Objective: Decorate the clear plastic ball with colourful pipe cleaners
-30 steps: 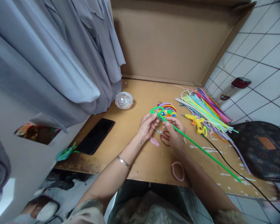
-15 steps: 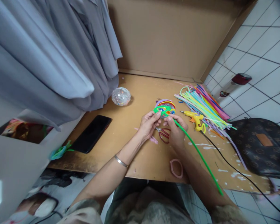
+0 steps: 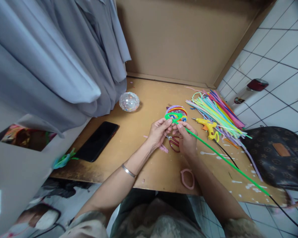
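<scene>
My left hand [image 3: 159, 131] pinches the near side of a green pipe-cleaner loop [image 3: 180, 115]. My right hand [image 3: 188, 137] closes on the same green pipe cleaner [image 3: 223, 155] where its long tail leaves the loop, and the tail runs down to the right over my forearm. Just behind my fingertips sits a round object wrapped in coloured stripes [image 3: 176, 108], partly hidden by the loop. Red-handled scissors [image 3: 174, 144] lie between my hands on the table, and a pink ring [image 3: 187, 178] lies nearer the edge.
A yellow glue gun [image 3: 207, 127] with a black cord lies right of my hands, before a pile of coloured pipe cleaners [image 3: 216, 112]. A clear ball [image 3: 129, 101] and a black phone [image 3: 97, 141] are on the left. A brown bag [image 3: 275, 158] rests at the right.
The long green tail has swung outward to the right and now reaches over the table's right part. Both hands stay nearly in place, still closed on the pipe cleaner.
</scene>
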Available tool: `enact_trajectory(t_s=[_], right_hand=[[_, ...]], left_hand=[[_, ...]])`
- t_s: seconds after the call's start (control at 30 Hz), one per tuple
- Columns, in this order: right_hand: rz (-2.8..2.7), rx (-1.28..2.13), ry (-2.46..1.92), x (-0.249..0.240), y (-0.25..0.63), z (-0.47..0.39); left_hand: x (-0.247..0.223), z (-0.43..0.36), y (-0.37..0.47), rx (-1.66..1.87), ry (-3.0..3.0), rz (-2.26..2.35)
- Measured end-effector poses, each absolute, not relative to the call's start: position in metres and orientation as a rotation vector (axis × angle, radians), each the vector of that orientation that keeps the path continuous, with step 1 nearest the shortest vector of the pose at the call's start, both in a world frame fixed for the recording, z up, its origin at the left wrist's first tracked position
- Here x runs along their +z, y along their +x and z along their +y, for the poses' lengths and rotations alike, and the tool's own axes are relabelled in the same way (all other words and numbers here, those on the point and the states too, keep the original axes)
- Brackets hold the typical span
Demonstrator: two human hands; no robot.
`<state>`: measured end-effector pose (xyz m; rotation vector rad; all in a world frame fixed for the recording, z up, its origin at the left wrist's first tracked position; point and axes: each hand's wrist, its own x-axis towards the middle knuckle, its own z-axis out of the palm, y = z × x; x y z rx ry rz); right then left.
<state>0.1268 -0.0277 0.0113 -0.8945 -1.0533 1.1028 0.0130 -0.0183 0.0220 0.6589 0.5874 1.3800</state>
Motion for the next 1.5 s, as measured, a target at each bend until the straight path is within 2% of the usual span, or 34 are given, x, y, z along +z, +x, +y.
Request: enact_trajectory(t_s=[0.53, 0.87, 1.5], right_hand=[[-1.128, 1.081, -0.918, 0.014, 0.136, -0.023], [-1.287, 0.904, -1.054, 0.026, 0.145, -0.023], [-1.161, 1.094, -0.973, 0.005, 0.134, -0.020]], left_hand=[[0.020, -0.017, 0.014, 1.412, 0.758, 0.637], [0.016, -0.015, 0.011, 1.384, 0.893, 0.733], [0.019, -0.017, 0.013, 1.405, 0.794, 0.666]])
